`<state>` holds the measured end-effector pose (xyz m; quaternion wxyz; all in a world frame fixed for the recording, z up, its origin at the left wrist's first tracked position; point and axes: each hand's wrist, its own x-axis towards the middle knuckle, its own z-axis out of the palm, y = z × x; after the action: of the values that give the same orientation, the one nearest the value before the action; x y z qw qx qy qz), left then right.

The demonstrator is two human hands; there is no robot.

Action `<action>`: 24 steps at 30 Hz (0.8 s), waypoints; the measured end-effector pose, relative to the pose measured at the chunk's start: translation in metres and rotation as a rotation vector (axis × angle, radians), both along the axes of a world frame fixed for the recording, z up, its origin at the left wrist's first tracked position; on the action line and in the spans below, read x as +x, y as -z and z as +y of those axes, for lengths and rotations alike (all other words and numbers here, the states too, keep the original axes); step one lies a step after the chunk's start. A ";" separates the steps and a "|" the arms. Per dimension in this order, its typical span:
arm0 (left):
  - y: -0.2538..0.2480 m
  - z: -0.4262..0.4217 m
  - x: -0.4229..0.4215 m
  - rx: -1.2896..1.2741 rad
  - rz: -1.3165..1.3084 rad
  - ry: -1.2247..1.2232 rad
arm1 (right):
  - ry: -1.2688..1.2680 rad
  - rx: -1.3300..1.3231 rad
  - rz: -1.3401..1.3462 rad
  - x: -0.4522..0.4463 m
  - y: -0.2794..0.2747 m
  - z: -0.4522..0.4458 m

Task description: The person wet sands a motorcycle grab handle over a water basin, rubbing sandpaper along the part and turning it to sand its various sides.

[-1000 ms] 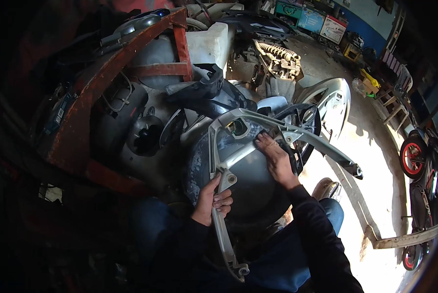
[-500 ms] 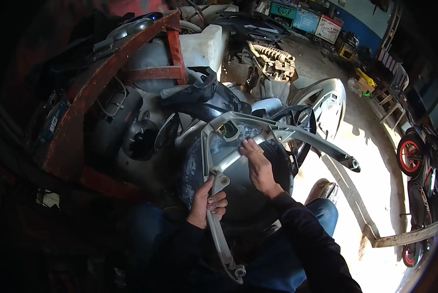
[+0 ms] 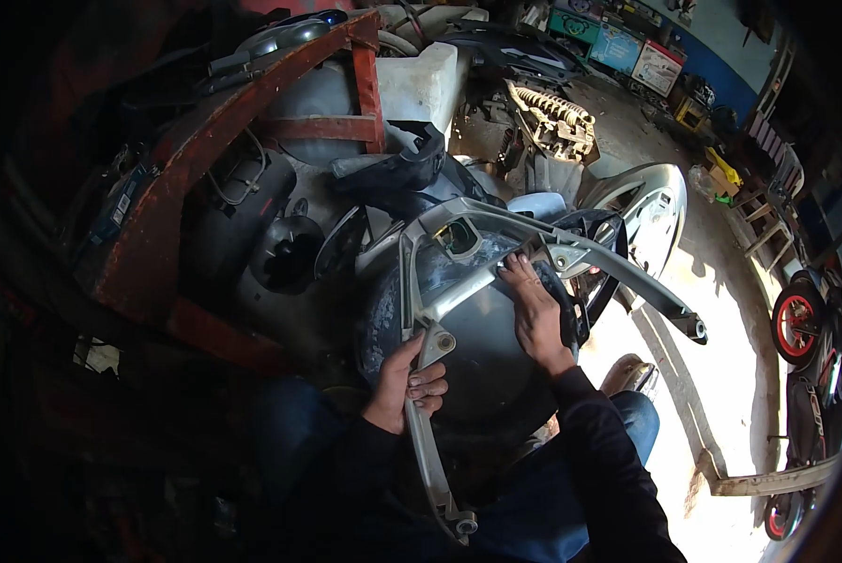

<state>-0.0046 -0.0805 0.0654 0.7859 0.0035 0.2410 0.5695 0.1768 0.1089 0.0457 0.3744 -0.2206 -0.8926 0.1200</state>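
A silver V-shaped metal frame (image 3: 421,225) with a crossbar and bolt holes rests over a dark round drum or tub (image 3: 477,357) in front of me. My left hand (image 3: 410,387) wraps around its left leg, just below a bolt lug. On the crossbar's right end lie the bent fingers of my right hand (image 3: 539,314), pressed together. A small brownish piece shows by those fingertips, too unclear to name. Through the opening at the frame's corner, something green and yellow is visible.
A red metal stand (image 3: 196,141) rises at the left, near a dark cylindrical tank (image 3: 252,192). Black plastic panels (image 3: 412,174) and a silver wheel (image 3: 660,202) lie beyond the frame. At the right stand a motorcycle (image 3: 806,375) and a chair (image 3: 778,164).
My right hand has slid along the crossbar to its upper right end. My left hand keeps its grip on the leg. The whole view has shifted slightly.
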 end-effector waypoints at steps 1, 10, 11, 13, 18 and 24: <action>0.001 0.000 0.000 0.023 -0.005 0.006 | -0.024 -0.018 0.013 -0.003 0.000 0.001; 0.014 0.007 0.024 -0.006 0.104 -0.013 | -0.149 -0.093 0.076 -0.035 0.017 -0.042; 0.015 0.008 0.024 0.005 0.115 -0.021 | -0.014 -0.005 0.040 -0.023 0.014 -0.025; 0.009 0.008 0.027 -0.028 0.174 -0.048 | 0.228 0.085 -0.039 -0.013 0.000 -0.006; 0.010 0.009 0.031 -0.080 0.331 -0.069 | -0.003 0.067 -0.048 -0.023 0.020 -0.022; 0.018 0.012 0.039 -0.112 0.340 -0.088 | -0.032 -0.029 -0.055 -0.035 0.036 -0.036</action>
<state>0.0345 -0.0688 0.0474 0.7071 0.0455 0.4017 0.5801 0.1415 0.0726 0.0102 0.3444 -0.2151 -0.9041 0.1329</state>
